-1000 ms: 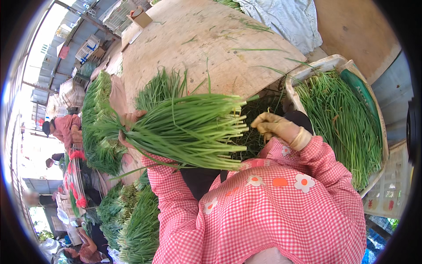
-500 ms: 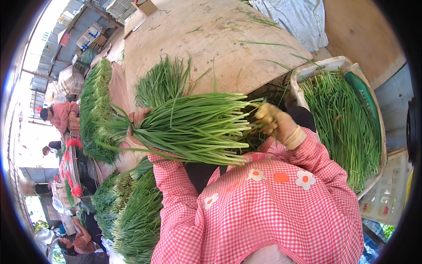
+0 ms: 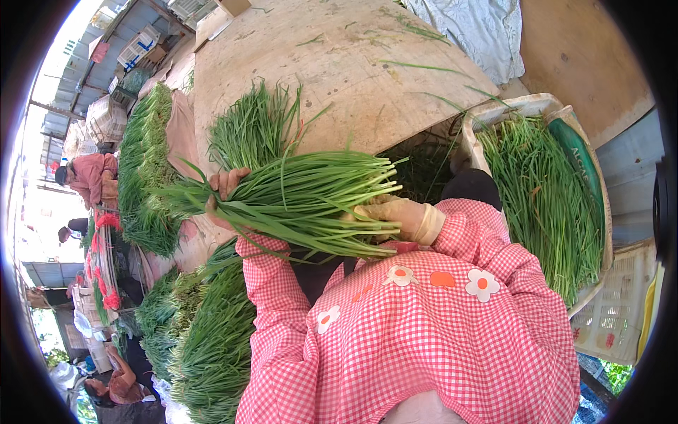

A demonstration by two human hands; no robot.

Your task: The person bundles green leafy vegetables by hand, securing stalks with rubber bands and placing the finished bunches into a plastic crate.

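Note:
A thick bunch of garlic chives [image 3: 304,198] lies crosswise in front of me, green leaves to the left, pale cut stems to the right. My left hand [image 3: 224,194] is closed round the leafy end. At the stem end, my right hand [image 3: 399,215], in a pale glove, has its fingers in among the lower stalks and grips some of them; its fingertips are partly hidden. Just beyond, a smaller bunch of chives [image 3: 254,127] rests on the wooden board [image 3: 339,92].
A white crate [image 3: 540,104] full of long chives stands at my right. More bundles [image 3: 215,346] are stacked at lower left, with a long row [image 3: 145,173] farther off. Pale cloth [image 3: 470,35] lies at the back. Two people [image 3: 88,177] are at the far left.
My right hand has moved left from beyond the stem ends into the lower stalks. The left hand still holds the leafy end, and the view has shifted slightly.

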